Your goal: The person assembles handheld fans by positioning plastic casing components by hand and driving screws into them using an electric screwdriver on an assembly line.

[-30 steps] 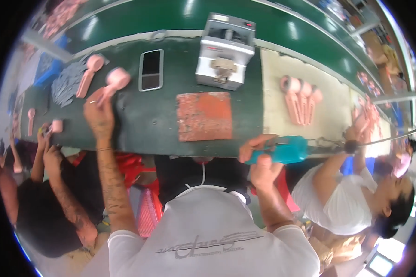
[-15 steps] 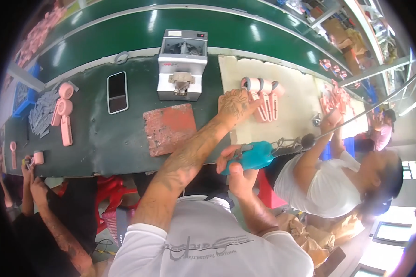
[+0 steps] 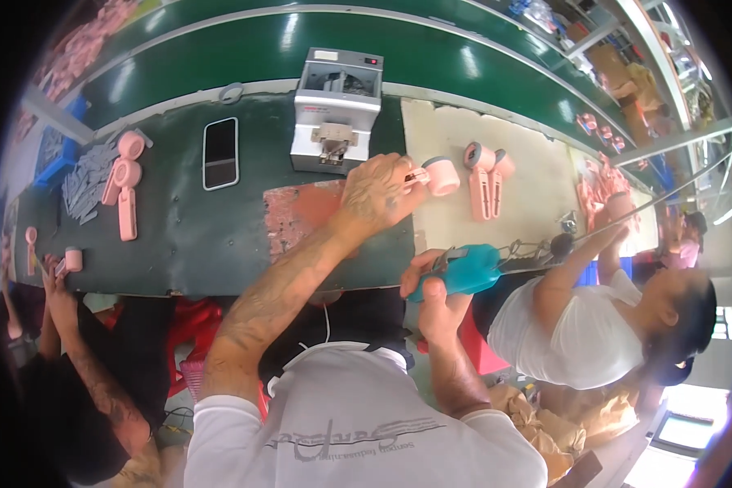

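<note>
My left hand (image 3: 381, 191) is closed around the slim handle of a pink handheld fan (image 3: 442, 176). The fan's round head sticks out to the right of my fingers, over the border between the green bench top and the beige sheet. Lower down, my right hand (image 3: 437, 302) grips a teal electric screwdriver (image 3: 470, 269), which hangs from a cable running up to the right. Two more pink fans (image 3: 485, 185) lie side by side on the sheet, slotted handles toward me. Behind my left hand stands a grey-and-white screw feeder (image 3: 336, 114).
A worn red mat (image 3: 297, 213) lies partly under my left forearm. Further left are a phone (image 3: 221, 154), stacked pink fans (image 3: 128, 175) and grey strips (image 3: 89, 183). Co-workers sit on both sides; the right one's hand (image 3: 618, 210) is by a pink parts pile (image 3: 600, 183).
My left hand has lifted one fan from the group on the sheet and drawn it left. The right hand keeps the screwdriver in about the same place. The whole view has shifted slightly.
</note>
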Demonstrator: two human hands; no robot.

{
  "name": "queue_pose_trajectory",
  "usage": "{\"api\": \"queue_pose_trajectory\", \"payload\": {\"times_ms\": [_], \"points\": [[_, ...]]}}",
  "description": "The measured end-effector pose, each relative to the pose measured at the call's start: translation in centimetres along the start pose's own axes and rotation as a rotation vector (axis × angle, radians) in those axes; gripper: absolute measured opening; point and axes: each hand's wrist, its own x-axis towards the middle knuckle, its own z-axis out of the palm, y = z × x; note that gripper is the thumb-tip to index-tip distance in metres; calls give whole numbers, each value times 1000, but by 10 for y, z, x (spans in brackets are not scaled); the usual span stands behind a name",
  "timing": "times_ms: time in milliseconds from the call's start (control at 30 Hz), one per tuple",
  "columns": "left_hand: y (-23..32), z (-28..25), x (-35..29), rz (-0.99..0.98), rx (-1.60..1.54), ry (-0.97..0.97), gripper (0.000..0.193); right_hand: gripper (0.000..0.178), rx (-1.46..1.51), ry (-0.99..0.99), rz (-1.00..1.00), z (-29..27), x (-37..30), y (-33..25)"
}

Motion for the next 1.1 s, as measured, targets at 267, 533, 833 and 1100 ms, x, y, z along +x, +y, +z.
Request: {"api": "queue_pose_trajectory", "payload": {"times_ms": [267,533,833,1100], "points": [[-32,-92,-93,187,98,36,28,73,78,-67,-168,35,48,11],[-46,-93,-115,206,171,56,22,76,117,-130,-292,85,87,15],[-50,-89,-114,204,61,65,25,65,163,-166,-270,90,99,25],[-47,-89,-113,82,87,33,31,61,190,-171,-249,91,100,25]]}}
